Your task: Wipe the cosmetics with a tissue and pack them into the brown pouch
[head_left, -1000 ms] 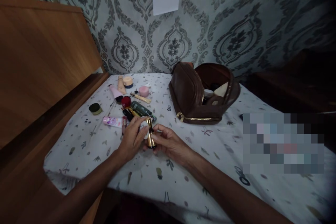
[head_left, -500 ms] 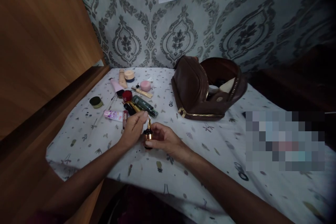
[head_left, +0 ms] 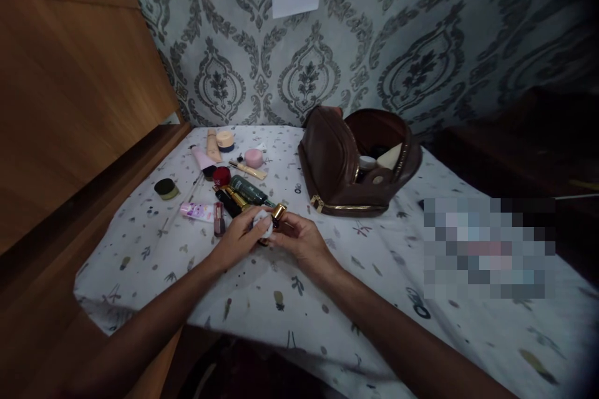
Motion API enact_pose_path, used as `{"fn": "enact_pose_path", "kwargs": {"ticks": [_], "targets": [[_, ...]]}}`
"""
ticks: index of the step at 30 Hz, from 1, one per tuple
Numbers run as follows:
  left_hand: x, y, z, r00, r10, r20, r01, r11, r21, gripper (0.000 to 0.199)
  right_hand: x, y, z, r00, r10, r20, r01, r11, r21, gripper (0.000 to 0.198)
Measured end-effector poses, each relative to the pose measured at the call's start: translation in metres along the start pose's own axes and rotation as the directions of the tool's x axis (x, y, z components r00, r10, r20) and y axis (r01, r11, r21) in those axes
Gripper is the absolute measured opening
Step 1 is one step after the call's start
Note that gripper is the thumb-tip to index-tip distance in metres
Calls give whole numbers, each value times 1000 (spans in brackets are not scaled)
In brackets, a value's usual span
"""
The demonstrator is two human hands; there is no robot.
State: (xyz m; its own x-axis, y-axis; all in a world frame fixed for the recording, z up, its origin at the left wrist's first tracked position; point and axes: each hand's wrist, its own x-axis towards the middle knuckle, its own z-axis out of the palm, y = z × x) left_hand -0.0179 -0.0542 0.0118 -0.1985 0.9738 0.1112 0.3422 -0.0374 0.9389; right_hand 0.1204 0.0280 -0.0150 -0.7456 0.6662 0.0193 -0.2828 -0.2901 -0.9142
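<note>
My right hand (head_left: 303,242) grips a small black-and-gold cosmetic bottle (head_left: 279,212), tilted with its gold top up and to the right. Pressed against the bottle is a white wad, like tissue or a wipe (head_left: 262,223), pinched in the fingers of my left hand (head_left: 239,237). Fingers cover most of the bottle's body. Just beyond my left hand lie a dark green bottle (head_left: 250,189), a gold tube (head_left: 235,196) and a black tube (head_left: 227,202). A lip gloss tube (head_left: 219,219) stands or lies close to my left wrist; I cannot tell which.
An open brown cosmetic bag (head_left: 334,168) stands right of centre. Jars and tubes lie at left: a green-lidded jar (head_left: 166,188), a red jar (head_left: 221,176), a pink jar (head_left: 253,158), a purple-patterned tube (head_left: 197,211). A wooden panel (head_left: 84,75) borders the left; a blurred patch covers something right.
The bottle has gone from upright to tilted right. My left hand has brought the white wad down against it. The view has shifted slightly.
</note>
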Motion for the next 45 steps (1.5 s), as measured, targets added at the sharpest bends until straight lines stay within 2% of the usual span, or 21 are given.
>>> {"fn": "enact_pose_path", "kwargs": {"ticks": [3,6,10,16,20,23,27,29,32,35,38,40,45], "targets": [[0,-2,1,989,-110,100,125,978,-168,57,-1,-7,-1,997,-78,-29,76,993,-87,32],[2,-3,1,989,-119,84,137,956,-260,55,-5,-14,2,997,-79,-22,76,990,-121,22],[3,-7,1,994,-100,30,104,972,-208,43,-9,-15,5,990,-133,-55,121,975,-185,22],[2,-12,1,996,1,-92,-3,1000,-24,29,-1,-11,-4,932,-266,-246,179,928,-327,31],[0,-4,1,996,-20,-87,8,991,-132,29,1,-14,-8,943,-237,-234,149,928,-342,32],[-1,0,0,997,-71,-37,62,975,-213,37,-2,-16,-5,960,-239,-147,180,926,-332,30],[-2,-1,-3,984,-137,111,159,961,-225,44,-6,-16,-1,967,-254,-3,236,904,-357,26],[-3,-1,-3,974,-137,177,181,950,-256,45,-6,-16,-1,970,-244,13,233,908,-348,27],[-3,-1,-4,961,-116,250,191,933,-305,43,-4,-18,-4,976,-214,-37,193,933,-304,31],[-2,-1,-4,960,-114,256,175,958,-229,47,-2,-18,-5,982,-171,-76,144,951,-275,33],[-2,0,-4,986,-36,163,47,997,-61,42,-1,-18,-5,983,-142,-117,106,956,-273,37],[-3,0,-3,993,27,116,-31,999,36,37,-1,-18,-5,980,-137,-143,89,950,-298,40],[-6,-3,2,994,101,49,-108,979,172,31,-4,-20,-2,975,-158,-154,99,936,-338,43]]}}
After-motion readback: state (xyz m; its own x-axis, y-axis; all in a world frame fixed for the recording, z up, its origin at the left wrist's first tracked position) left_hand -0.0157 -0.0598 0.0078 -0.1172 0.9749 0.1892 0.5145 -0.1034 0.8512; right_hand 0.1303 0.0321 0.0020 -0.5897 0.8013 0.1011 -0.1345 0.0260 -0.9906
